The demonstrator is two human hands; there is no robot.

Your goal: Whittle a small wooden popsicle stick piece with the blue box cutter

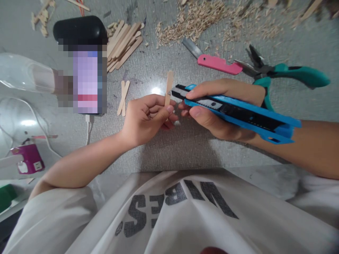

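Grey floor (pixel 164 155); shavings (pixel 201 19), apparently wood.

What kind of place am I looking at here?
Likely a home craft spot on the floor: a pile of craft sticks, wood shavings, pliers and a pink cutter lie around.

A left hand (pixel 147 118) pinches a wooden craft stick (pixel 168 86) upright above a grey floor (pixel 185 148). The right hand (pixel 217 106) grips a blue utility knife (pixel 238 113), blade tip touching the stick's edge. Behind lie a pink cutter (pixel 214 62), teal pliers (pixel 286 74), a stick pile (pixel 124 44) and wood shavings (pixel 201 19).
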